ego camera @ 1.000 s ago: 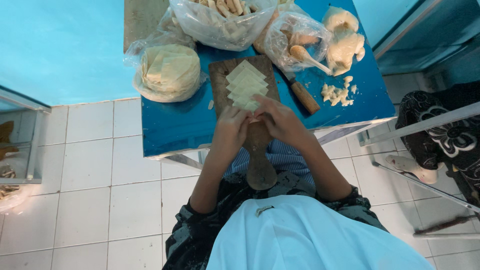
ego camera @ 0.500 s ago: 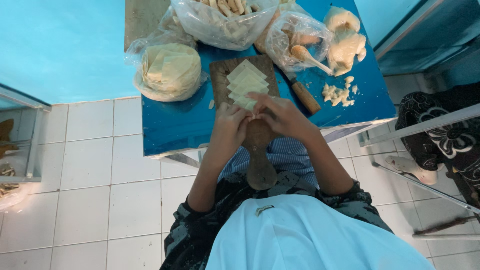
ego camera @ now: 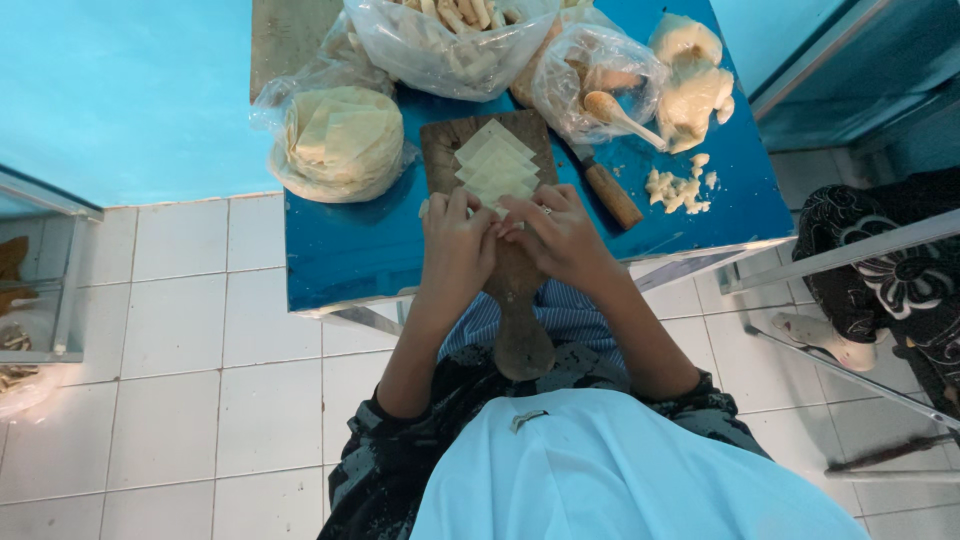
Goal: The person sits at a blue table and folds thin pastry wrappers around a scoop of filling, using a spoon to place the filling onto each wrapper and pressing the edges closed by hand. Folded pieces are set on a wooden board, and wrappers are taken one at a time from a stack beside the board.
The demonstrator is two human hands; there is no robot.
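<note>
A wooden cutting board (ego camera: 520, 300) with a long handle lies on the blue table (ego camera: 360, 250). Pale square dough sheets (ego camera: 495, 165) are fanned out on its far half. My left hand (ego camera: 458, 245) and my right hand (ego camera: 555, 232) meet over the near end of the sheets, fingers curled together around a small piece of dough that is mostly hidden between them. A ring shows on my right hand.
A plastic bag of stacked dough rounds (ego camera: 340, 140) sits left of the board. Bags of rolled pieces (ego camera: 450, 35) stand behind. A knife with a wooden handle (ego camera: 610, 192), dough scraps (ego camera: 680, 185) and a dough lump (ego camera: 690, 85) lie right. A metal chair frame (ego camera: 850, 250) stands at right.
Both hands have shifted slightly up the board toward the dough sheets and closed in on each other; the rest is unchanged.
</note>
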